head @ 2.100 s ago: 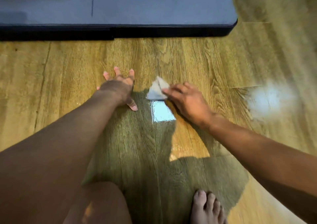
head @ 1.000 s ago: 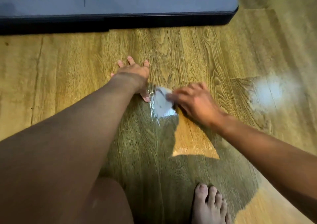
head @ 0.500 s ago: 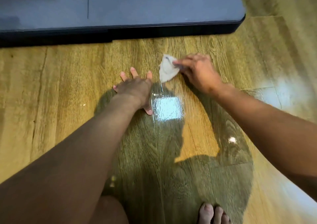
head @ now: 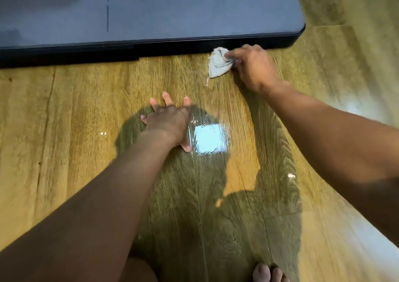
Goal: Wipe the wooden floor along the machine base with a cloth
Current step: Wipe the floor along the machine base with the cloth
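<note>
A small crumpled grey-white cloth (head: 218, 65) lies on the wooden floor (head: 75, 109) right at the black lower edge of the dark grey machine base (head: 151, 12). My right hand (head: 253, 67) grips the cloth's right side with curled fingers and holds it down on the planks. My left hand (head: 170, 122) rests flat on the floor nearer to me, fingers spread, bearing my weight. It touches nothing but the wood.
The machine base ends in a rounded corner (head: 299, 33) at the upper right, with bare floor beyond it. A bright glossy reflection (head: 209, 139) sits beside my left hand. My bare foot (head: 267, 273) and knee (head: 138, 270) show at the bottom edge.
My right hand has slid the cloth away from me and to the right, from beside my left hand up to the machine base's edge. My left hand stays planted on the floor.
</note>
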Available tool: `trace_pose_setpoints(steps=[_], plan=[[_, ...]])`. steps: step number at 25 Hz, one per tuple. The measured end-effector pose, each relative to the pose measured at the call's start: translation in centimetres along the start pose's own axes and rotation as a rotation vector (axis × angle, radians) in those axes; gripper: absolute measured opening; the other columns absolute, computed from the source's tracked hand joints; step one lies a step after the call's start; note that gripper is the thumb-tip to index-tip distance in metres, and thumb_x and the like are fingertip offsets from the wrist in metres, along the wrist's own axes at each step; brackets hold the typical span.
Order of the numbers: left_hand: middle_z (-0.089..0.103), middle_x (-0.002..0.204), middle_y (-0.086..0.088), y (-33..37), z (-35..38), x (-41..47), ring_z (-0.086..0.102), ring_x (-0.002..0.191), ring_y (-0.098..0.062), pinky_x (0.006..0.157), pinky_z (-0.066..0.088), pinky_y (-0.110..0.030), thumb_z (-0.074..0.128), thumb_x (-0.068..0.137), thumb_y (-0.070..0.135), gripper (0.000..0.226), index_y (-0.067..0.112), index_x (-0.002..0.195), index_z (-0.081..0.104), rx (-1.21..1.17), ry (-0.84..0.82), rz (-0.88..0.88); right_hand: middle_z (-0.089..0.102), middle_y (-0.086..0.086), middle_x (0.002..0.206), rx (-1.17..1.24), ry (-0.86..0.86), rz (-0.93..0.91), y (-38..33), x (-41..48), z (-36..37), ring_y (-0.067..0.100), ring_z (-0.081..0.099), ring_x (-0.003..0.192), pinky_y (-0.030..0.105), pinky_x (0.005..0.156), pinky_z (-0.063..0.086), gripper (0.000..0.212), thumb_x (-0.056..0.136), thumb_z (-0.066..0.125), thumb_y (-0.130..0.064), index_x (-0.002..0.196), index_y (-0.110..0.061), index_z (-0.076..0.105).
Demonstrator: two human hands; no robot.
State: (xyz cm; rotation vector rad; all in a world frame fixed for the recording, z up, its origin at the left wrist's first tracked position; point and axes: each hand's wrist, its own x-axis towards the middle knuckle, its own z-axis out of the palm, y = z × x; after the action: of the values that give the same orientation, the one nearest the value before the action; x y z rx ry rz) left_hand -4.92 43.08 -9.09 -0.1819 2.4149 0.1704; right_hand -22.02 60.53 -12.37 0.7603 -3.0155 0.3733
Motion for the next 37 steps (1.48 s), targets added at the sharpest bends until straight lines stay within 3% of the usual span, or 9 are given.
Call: trace_pose_setpoints(steps=[2,6,8,11,17,22,26,33,37], plan=[[0.005,0.156,-0.022,0.0,0.1,0.0,0.002,0.141,-0.049,0.107,0.023,-0.066,0.080,0.070,0.034,0.119,0.028,0.151,-0.006,-0.005,0.015,-0.005,0.060,0.007,0.122,-0.015,0.024,-0.072,-1.0,-3.6,0.7,0.027,0.054,0.105,0.040,0.097,0.042,0.030,0.096,0.048,-0.022,0.124,-0.024,0.060],[0.016,0.155,-0.021,0.0,0.4,0.2,0.017,0.140,-0.047,0.107,0.025,-0.065,0.082,0.067,0.035,0.116,0.027,0.152,0.003,0.003,0.008,-0.013,0.061,0.005,0.120,-0.017,-0.137,-0.393,-1.2,-9.1,0.5,0.020,0.053,0.097,0.027,0.080,0.039,0.034,0.093,0.045,-0.029,0.124,-0.026,0.060],[0.029,0.151,-0.019,0.1,0.4,-0.1,0.029,0.137,-0.043,0.108,0.028,-0.061,0.082,0.066,0.036,0.110,0.025,0.151,0.012,0.019,0.017,-0.003,0.058,0.007,0.128,-0.076,-0.115,-0.271,-0.7,-5.8,0.0,0.023,0.053,0.105,0.032,0.086,0.043,0.033,0.096,0.048,-0.024,0.127,-0.026,0.057],[0.020,0.154,-0.020,0.1,0.3,-0.5,0.023,0.138,-0.044,0.107,0.028,-0.058,0.081,0.066,0.038,0.114,0.023,0.153,0.008,0.037,0.020,-0.020,0.054,0.007,0.131,-0.052,-0.079,-0.090,-1.4,-6.1,0.0,0.025,0.050,0.113,0.038,0.097,0.044,0.034,0.098,0.048,-0.023,0.131,-0.026,0.052],[0.000,0.157,-0.019,0.3,0.3,-0.1,0.007,0.141,-0.046,0.108,0.020,-0.064,0.082,0.067,0.033,0.124,0.029,0.150,-0.010,-0.004,0.035,-0.048,0.062,0.008,0.121,-0.004,-0.235,-0.483,-0.9,-17.0,-1.8,0.023,0.056,0.098,0.033,0.081,0.048,0.038,0.089,0.060,-0.021,0.126,-0.022,0.058],[-0.022,0.155,-0.015,-0.1,0.3,-0.1,-0.009,0.141,-0.045,0.109,0.019,-0.062,0.081,0.062,0.045,0.130,0.035,0.149,-0.014,-0.022,0.032,-0.051,0.059,0.007,0.125,0.011,-0.095,-0.116,-2.4,-15.4,-0.8,0.024,0.054,0.105,0.041,0.088,0.051,0.034,0.094,0.055,-0.019,0.127,-0.023,0.057],[-0.017,0.156,-0.016,0.1,0.5,0.0,-0.008,0.141,-0.045,0.109,0.014,-0.063,0.082,0.063,0.039,0.129,0.034,0.149,-0.014,-0.049,0.032,-0.061,0.064,0.004,0.115,0.099,-0.213,-0.485,-2.5,-25.2,-1.3,0.018,0.057,0.095,0.029,0.080,0.048,0.044,0.083,0.067,-0.017,0.125,-0.025,0.059],[-0.022,0.155,-0.017,0.0,0.3,-0.5,-0.012,0.140,-0.046,0.111,0.014,-0.063,0.081,0.064,0.040,0.126,0.033,0.150,-0.011,-0.041,0.038,-0.043,0.064,0.009,0.117,0.026,-0.092,-0.214,-3.0,-20.9,-0.9,0.023,0.056,0.097,0.037,0.074,0.055,0.034,0.093,0.055,-0.021,0.127,-0.021,0.058],[-0.021,0.155,-0.018,0.2,0.1,-0.2,-0.011,0.140,-0.048,0.110,0.015,-0.065,0.082,0.063,0.039,0.128,0.031,0.150,-0.011,-0.028,0.032,-0.045,0.064,0.008,0.114,0.121,-0.178,-0.543,-2.5,-28.5,-1.0,0.024,0.060,0.095,0.033,0.077,0.052,0.049,0.082,0.069,-0.006,0.128,-0.018,0.054]])
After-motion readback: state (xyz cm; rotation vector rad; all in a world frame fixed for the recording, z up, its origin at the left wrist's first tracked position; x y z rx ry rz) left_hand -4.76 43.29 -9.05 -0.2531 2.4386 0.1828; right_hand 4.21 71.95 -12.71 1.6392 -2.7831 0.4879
